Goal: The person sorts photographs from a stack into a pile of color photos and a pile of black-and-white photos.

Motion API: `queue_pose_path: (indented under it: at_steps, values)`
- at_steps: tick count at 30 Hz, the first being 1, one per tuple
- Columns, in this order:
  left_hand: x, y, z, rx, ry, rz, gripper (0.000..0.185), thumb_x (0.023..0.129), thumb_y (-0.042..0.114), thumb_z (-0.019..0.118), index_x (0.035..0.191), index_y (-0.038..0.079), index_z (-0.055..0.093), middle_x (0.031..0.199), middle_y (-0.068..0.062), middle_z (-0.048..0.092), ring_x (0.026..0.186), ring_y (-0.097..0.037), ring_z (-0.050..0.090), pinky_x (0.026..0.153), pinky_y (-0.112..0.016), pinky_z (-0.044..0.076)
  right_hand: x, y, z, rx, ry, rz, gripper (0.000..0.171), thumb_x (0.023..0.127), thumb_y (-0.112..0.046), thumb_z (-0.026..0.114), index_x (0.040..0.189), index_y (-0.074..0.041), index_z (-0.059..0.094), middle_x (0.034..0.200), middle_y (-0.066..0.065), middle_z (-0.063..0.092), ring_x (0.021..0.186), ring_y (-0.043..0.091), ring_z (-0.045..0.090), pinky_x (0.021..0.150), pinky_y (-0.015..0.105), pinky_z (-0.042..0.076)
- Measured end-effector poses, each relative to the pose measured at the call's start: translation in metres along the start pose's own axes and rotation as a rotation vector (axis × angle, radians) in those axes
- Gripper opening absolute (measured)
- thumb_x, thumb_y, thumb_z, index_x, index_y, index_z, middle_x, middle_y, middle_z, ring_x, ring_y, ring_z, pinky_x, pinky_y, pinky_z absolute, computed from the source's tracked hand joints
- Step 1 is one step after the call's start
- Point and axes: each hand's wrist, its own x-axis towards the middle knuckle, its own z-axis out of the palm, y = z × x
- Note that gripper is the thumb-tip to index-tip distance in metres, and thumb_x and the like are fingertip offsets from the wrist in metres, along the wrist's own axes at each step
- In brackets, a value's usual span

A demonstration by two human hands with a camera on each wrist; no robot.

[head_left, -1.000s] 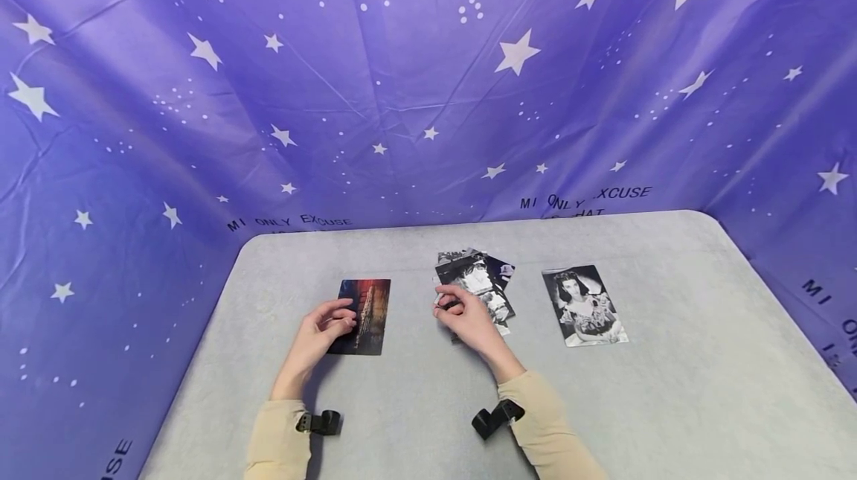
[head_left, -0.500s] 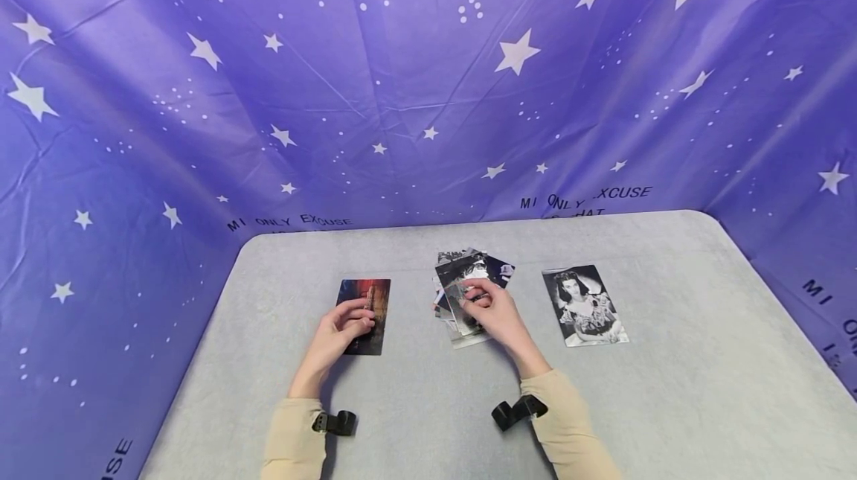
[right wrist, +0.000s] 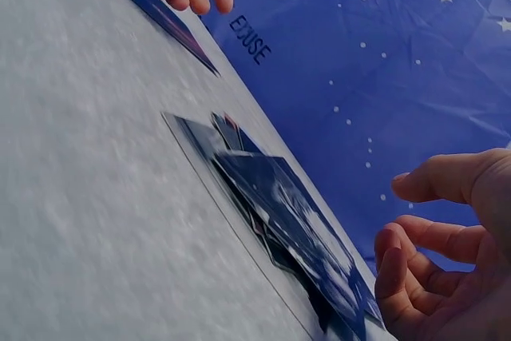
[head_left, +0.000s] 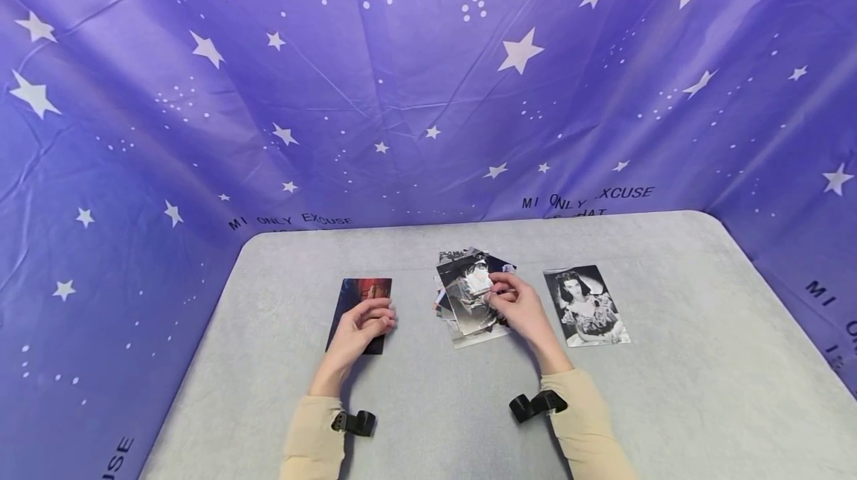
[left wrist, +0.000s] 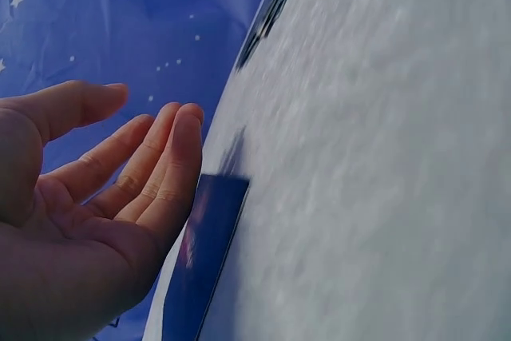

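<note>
In the head view my left hand (head_left: pixel 361 327) hovers over a dark red-and-blue picture card (head_left: pixel 355 292), hiding part of it. The left wrist view shows that hand with loosely bent fingers (left wrist: pixel 172 173), holding nothing, beside the card (left wrist: pixel 209 249). A fanned pile of picture cards (head_left: pixel 465 298) lies mid-table, a black-and-white one on top. At the pile's right side is my right hand (head_left: pixel 525 309). From the right wrist, its thumb and fingers (right wrist: pixel 435 237) look apart, with nothing between them and a gap to the pile (right wrist: pixel 291 213).
A black-and-white portrait card (head_left: pixel 588 306) lies to the right of my right hand. The grey table (head_left: pixel 683 316) meets a purple star-patterned cloth (head_left: pixel 415 78) along its back and sides. A black band (head_left: pixel 355 423) sits on each wrist.
Both hands have moved to the right. My right hand has passed from the pile's left edge to its right side, uncovering the top card; my left hand has drifted across the red-and-blue card.
</note>
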Motion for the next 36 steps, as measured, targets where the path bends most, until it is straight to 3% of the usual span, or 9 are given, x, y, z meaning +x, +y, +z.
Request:
queue_pose_path:
  at_steps: [6,11,20,28,36]
  values:
    - [0.002,-0.001,0.014,0.003,0.007,-0.033,0.037,0.091,-0.011,0.054,0.128,-0.013,0.05,0.111,-0.033,0.06,0.09,-0.016,0.065,0.082,-0.029,0.053,0.002,-0.001,-0.009,0.014,0.015,0.002,0.039,0.084,0.006,0.066,0.121,0.011,0.057,0.1,0.023,0.06,0.074,0.007,0.056,0.062,0.016,0.047]
    - [0.005,-0.005,0.027,-0.075,0.004,-0.049,0.038,0.09,-0.013,0.053,0.128,-0.014,0.049,0.11,-0.03,0.061,0.089,-0.014,0.065,0.083,-0.03,0.053,0.003,0.002,-0.014,-0.022,0.017,0.011,0.043,0.084,0.007,0.066,0.125,0.013,0.055,0.105,0.027,0.059,0.077,0.009,0.056,0.066,0.014,0.046]
    - [0.012,-0.014,0.06,-0.149,-0.036,-0.057,0.039,0.089,-0.013,0.053,0.128,-0.017,0.047,0.111,-0.032,0.059,0.086,-0.014,0.065,0.084,-0.031,0.053,0.004,0.007,-0.02,-0.107,-0.002,0.04,0.047,0.085,0.006,0.064,0.129,0.012,0.051,0.115,0.03,0.058,0.098,0.034,0.061,0.076,0.015,0.045]
    - [0.017,-0.017,0.083,-0.158,-0.04,-0.067,0.043,0.089,-0.012,0.053,0.131,-0.017,0.044,0.119,-0.035,0.052,0.087,-0.016,0.064,0.086,-0.034,0.053,-0.002,0.012,-0.02,-0.139,-0.002,-0.001,0.048,0.084,0.005,0.064,0.13,0.01,0.051,0.117,0.029,0.059,0.099,0.036,0.059,0.079,0.019,0.047]
    - [0.019,-0.016,0.092,-0.132,-0.026,-0.078,0.05,0.088,-0.008,0.056,0.135,-0.013,0.041,0.125,-0.033,0.049,0.091,-0.021,0.064,0.088,-0.038,0.052,-0.006,0.012,-0.016,-0.22,0.022,0.012,0.053,0.082,0.001,0.067,0.133,0.004,0.053,0.116,0.024,0.061,0.097,0.032,0.061,0.082,0.025,0.048]
